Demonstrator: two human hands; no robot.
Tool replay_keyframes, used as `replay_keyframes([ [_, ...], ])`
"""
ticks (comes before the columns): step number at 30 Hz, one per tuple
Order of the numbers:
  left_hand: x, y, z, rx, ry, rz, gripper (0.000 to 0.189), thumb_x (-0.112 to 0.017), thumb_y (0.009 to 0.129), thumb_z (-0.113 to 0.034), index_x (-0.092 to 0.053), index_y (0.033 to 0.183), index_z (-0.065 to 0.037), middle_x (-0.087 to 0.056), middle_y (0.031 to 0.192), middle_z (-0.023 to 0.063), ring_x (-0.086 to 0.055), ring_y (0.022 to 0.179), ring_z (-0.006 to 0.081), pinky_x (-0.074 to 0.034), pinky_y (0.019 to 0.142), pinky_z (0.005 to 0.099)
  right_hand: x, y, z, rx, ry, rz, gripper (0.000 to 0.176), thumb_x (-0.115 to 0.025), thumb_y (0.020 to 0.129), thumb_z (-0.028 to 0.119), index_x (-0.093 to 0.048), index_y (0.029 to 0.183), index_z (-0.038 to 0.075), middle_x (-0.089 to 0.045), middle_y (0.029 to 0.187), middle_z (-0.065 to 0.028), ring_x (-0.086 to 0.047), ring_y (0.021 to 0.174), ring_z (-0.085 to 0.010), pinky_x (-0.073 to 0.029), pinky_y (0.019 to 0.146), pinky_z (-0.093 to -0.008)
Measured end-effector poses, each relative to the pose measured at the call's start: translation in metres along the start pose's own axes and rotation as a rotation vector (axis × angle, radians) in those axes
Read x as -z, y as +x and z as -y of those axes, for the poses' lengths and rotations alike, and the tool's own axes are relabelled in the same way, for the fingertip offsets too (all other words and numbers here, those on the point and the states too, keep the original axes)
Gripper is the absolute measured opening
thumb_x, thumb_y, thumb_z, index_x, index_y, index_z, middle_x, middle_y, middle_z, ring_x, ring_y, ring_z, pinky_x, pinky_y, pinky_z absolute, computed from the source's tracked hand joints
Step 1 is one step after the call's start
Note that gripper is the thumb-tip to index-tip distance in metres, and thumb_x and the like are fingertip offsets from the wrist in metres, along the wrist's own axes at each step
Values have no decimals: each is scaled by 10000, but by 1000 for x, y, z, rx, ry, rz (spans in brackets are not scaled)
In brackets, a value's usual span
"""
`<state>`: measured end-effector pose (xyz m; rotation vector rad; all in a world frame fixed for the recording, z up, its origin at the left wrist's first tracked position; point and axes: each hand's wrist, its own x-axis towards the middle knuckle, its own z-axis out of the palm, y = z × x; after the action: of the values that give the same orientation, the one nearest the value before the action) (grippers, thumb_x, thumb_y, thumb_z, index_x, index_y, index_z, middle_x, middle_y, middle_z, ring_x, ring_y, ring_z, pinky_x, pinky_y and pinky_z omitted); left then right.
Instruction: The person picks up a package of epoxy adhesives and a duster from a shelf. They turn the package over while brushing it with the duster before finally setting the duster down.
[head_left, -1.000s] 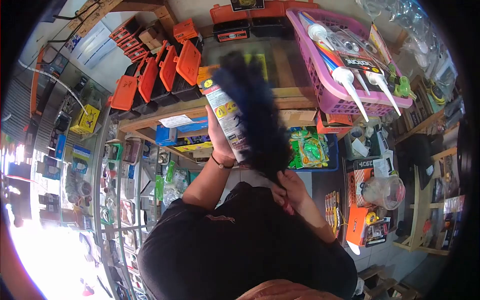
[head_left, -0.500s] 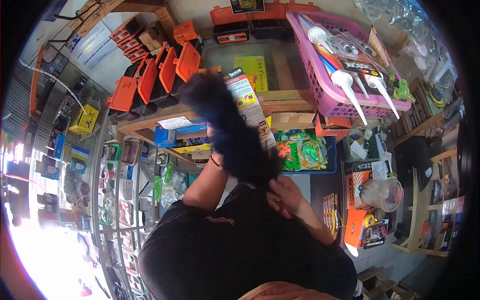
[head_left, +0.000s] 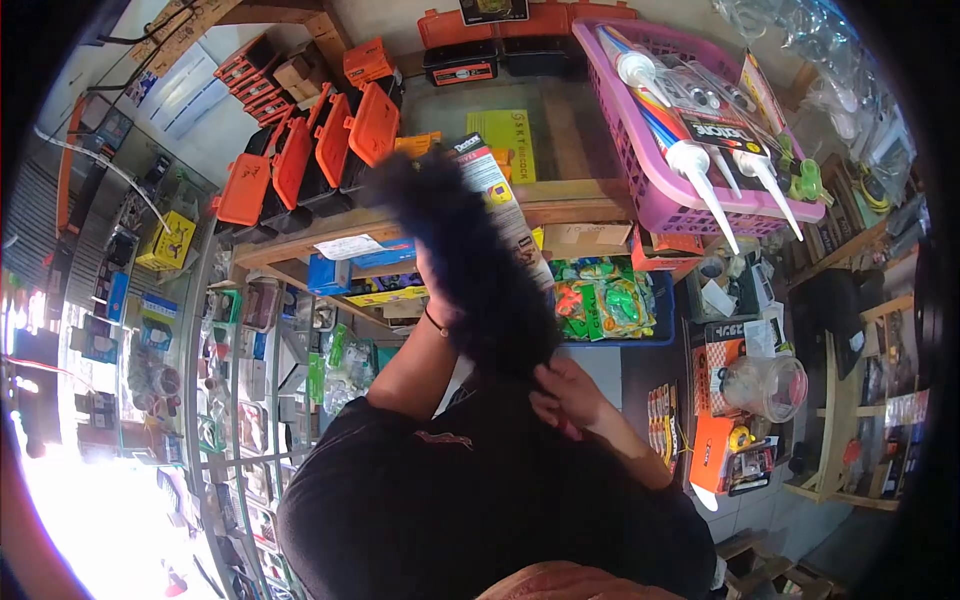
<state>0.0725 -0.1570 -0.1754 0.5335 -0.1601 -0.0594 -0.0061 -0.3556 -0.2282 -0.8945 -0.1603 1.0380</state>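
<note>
A dark fluffy duster (head_left: 480, 270), blurred, slants across the middle of the head view. Behind it my left hand (head_left: 436, 290) is mostly hidden; the printed cardboard box (head_left: 500, 195) beside the duster may be in its grip, but its fingers are not visible. My right hand (head_left: 568, 396) is closed at the duster's lower end, with something small and red showing at its fingers. The box stands tilted in front of the wooden shelf edge (head_left: 590, 200).
A pink basket (head_left: 650, 170) of sealant tubes stands at upper right. Orange-lidded boxes (head_left: 335, 140) line the upper left. Below the shelf lies a blue tray (head_left: 655, 325) of green packets. A clear jar (head_left: 765, 388) stands at right, glass shelving (head_left: 235, 440) at left.
The duster's lower part has shifted slightly, and it covers a little more of the box. More of my left hand shows beside it. My right hand has barely moved.
</note>
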Motion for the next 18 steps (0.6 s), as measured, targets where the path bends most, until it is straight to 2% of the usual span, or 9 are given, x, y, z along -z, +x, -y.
replay_keyframes([
  [2, -4, 2, -1, 65, 67, 35, 698, -295, 840, -639, -369, 1298, -117, -482, 1211, 113, -523, 1034, 289, -449, 863, 423, -2, -1, 7, 53, 23, -90, 261, -443, 932, 249, -355, 727, 114, -306, 509, 11, -376, 407, -127, -306, 364, -253],
  [6, -14, 4, -3, -140, -116, -126, 761, -297, 812, -680, -327, 1324, -117, -474, 1218, 133, -512, 1042, 307, -439, 856, 468, 1, 2, 11, 80, 56, -237, 245, -437, 931, 255, -357, 740, 125, -305, 499, -3, -373, 384, -145, -296, 354, -263],
  [8, -22, 3, -2, 16, -235, 136, 839, -312, 765, -731, -330, 1323, -105, -474, 1217, 137, -510, 1032, 327, -429, 860, 489, -4, 2, 5, 30, -26, -151, 247, -432, 933, 263, -355, 742, 126, -302, 492, -2, -368, 378, -143, -295, 351, -263],
  [9, -21, 8, -8, 69, 276, -12, 906, -329, 726, -763, -317, 1326, -83, -468, 1220, 147, -509, 1017, 345, -418, 861, 515, -6, 3, 4, -18, -110, -62, 250, -428, 934, 270, -354, 744, 127, -298, 486, -2, -362, 372, -141, -293, 348, -263],
  [10, -28, -5, -5, 62, 282, -82, 912, -337, 730, -755, -297, 1330, -69, -465, 1219, 151, -505, 1028, 359, -413, 863, 525, -8, 0, 10, -17, -115, -63, 250, -428, 934, 270, -354, 744, 127, -298, 486, -2, -362, 372, -141, -293, 348, -263],
  [12, -29, 0, -5, 19, -224, 41, 885, -323, 746, -746, -308, 1328, -78, -471, 1214, 144, -509, 1036, 351, -413, 872, 516, -15, -5, 28, -4, -18, -245, 260, -430, 934, 289, -350, 742, 133, -298, 484, -1, -349, 365, -137, -293, 351, -259],
  [13, -4, 2, -3, -91, -278, 75, 826, -321, 783, -706, -305, 1333, -90, -448, 1244, 145, -480, 1095, 332, -393, 908, 505, -13, -4, 25, -10, -24, -241, 260, -430, 934, 289, -350, 742, 133, -298, 484, -1, -349, 365, -137, -293, 351, -259],
  [16, -19, 0, -1, -39, -249, 63, 717, -315, 841, -630, -329, 1316, -94, -430, 1265, 141, -471, 1105, 304, -399, 917, 470, -2, 1, 6, 66, -27, -206, 272, -423, 934, 304, -356, 731, 136, -301, 487, -2, -354, 367, -138, -299, 354, -258],
  [18, -17, -1, -5, -37, 274, -25, 686, -301, 862, -595, -317, 1328, -92, -413, 1286, 140, -455, 1120, 291, -376, 942, 471, -1, 2, 0, 22, -94, -16, 270, -425, 934, 305, -363, 726, 144, -304, 490, 0, -368, 376, -138, -302, 354, -259],
])
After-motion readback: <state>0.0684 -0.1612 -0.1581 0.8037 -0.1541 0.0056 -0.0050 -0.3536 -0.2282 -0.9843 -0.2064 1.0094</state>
